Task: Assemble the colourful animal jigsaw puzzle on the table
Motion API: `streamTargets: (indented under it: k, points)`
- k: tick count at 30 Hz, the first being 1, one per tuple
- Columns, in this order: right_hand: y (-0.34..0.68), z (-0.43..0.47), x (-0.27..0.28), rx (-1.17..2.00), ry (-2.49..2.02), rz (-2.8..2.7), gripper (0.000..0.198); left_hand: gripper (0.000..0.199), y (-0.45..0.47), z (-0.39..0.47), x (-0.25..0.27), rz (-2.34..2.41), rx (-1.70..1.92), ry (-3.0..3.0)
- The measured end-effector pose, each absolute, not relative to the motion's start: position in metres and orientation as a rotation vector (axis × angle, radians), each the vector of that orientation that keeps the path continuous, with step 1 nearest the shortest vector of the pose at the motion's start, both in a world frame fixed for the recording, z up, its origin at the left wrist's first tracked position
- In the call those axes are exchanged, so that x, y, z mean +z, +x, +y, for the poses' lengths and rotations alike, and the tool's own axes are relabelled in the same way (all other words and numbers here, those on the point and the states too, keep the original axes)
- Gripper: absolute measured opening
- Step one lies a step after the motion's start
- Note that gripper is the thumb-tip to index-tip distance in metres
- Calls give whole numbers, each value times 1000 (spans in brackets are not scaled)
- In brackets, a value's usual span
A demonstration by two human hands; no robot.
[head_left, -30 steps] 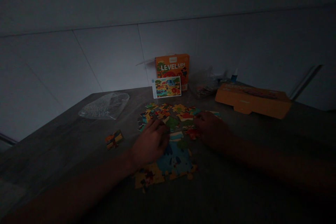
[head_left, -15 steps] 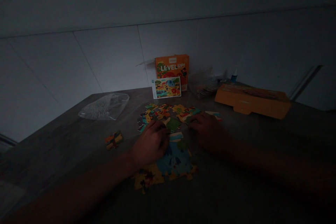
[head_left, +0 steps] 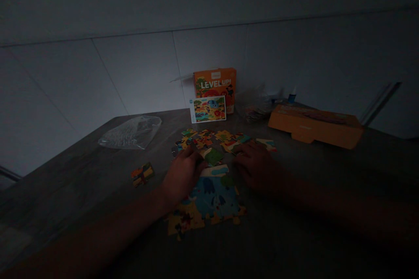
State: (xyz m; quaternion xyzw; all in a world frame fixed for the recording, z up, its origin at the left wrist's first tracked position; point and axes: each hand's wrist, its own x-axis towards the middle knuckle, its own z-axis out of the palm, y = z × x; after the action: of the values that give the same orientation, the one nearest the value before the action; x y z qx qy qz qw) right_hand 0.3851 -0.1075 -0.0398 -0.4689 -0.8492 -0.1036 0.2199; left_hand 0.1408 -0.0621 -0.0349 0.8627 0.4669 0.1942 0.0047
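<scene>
Two hands low over a half-joined puzzle in poor light

The likeliest trouble is the left hand nudging the joined puzzle section apart, since its heel sits right over that section's 10 o'clock side; a sideways drag of the wrist could unseat the tabs there; dim light could also cause a mix-up between pieces of like colour; the right hand, so close to the loose pieces, might sweep some out of place if it pulled back low.

From the left hand, the joined section lies at about 4 to 5 o'clock, partly under it; from the right hand it lies at about 8 o'clock, near but apart; the green piece is between the hands, at 2 o'clock from the left and 10 from the right; the loose pieces spread at 12 o'clock from the section, and a small pair of pieces lies on the worktop at 9 o'clock from the left hand.

Both hands have curled fingers, tips hidden or dark; I cannot tell whether either pinches anything.
</scene>
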Motion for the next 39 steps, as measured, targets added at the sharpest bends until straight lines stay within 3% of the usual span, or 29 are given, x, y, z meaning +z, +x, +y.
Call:
streamTargets:
  k: [9,17,23,26,32,36,39]
  points:
    - [384,-108,-40,-315,-1234,-2341,17,10,140,-60,-35,1417,607,2739]
    - [380,-111,-39,-268,-1076,-2345,29,1,138,-65,-37,1125,732,3017]
    - [379,-112,-40,-247,-1071,-2353,47,20,135,-69,-36,753,967,3079]
    - [379,-111,-40,-235,-1034,-2313,55,19,136,-73,-33,590,1067,3112]
    - [378,-110,-38,-230,-994,-2384,50,16,140,-74,-31,707,1015,3043]
    - [377,-110,-37,-137,-1017,-2443,43,35,141,-71,-31,667,890,2997]
    - [376,-110,-37,-63,-1003,-2431,43,35,140,-70,-34,710,842,2975]
